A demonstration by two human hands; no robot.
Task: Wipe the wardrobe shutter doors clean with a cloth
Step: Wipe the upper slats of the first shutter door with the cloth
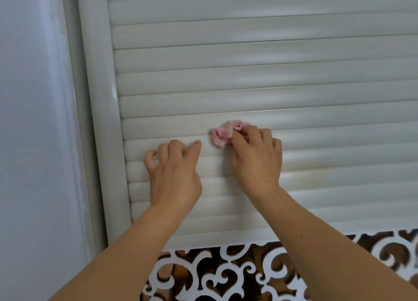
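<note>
The wardrobe shutter door (271, 79) fills most of the head view, made of pale horizontal slats. My right hand (257, 158) holds a small crumpled pink cloth (222, 134) and presses it against a slat near the middle. My left hand (174, 171) rests on the slats just left of the cloth, fingers bent and spread, holding nothing. Both forearms reach up from the bottom of the view.
A rounded pale frame post (101, 97) edges the door on the left, with a white wall (29, 119) beyond it. Below the slats runs a white scrollwork panel (226, 275) over a dark brown backing.
</note>
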